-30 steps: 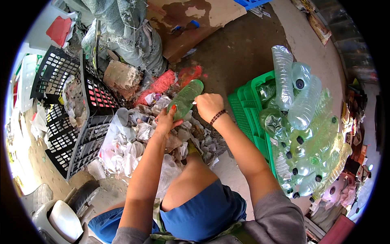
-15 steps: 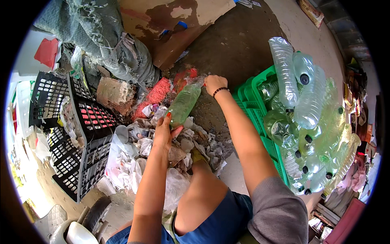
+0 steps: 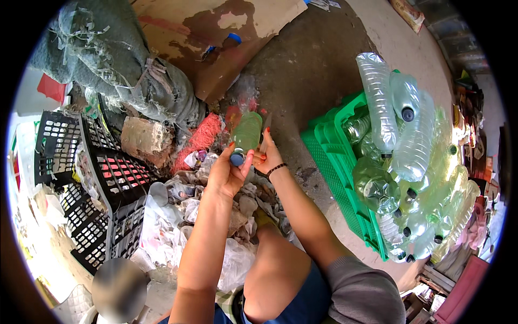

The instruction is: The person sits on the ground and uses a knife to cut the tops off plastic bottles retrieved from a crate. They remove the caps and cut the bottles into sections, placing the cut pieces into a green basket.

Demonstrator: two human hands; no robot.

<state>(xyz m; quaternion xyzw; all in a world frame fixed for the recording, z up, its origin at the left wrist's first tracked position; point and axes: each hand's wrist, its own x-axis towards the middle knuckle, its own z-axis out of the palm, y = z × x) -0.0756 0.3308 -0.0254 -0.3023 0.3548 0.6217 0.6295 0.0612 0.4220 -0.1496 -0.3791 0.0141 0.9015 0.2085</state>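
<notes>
My left hand (image 3: 229,174) is closed around the neck end of a green plastic bottle (image 3: 247,131), whose blue cap (image 3: 237,157) points back toward me. The bottle's base tilts away over the heap of litter. Close against the bottle's right side is my right hand (image 3: 272,156), wearing a dark beaded bracelet, with its fingers curled. A thin, blade-like sliver (image 3: 268,122) shows above these fingers; its kind I cannot make out. Clear crumpled film (image 3: 246,88) and red netting (image 3: 206,132) lie beyond the bottle.
A green crate (image 3: 345,200) heaped with several clear and green bottles (image 3: 413,137) stands at the right. Black slatted crates (image 3: 116,178) lean at the left, near a broken brick (image 3: 145,135) and a stuffed grey sack (image 3: 124,59). Crumpled litter (image 3: 189,202) lies around my leg.
My right hand has come back from the bottle's far end to beside its cap end. The bottle now points more directly away from me, and its blue cap shows.
</notes>
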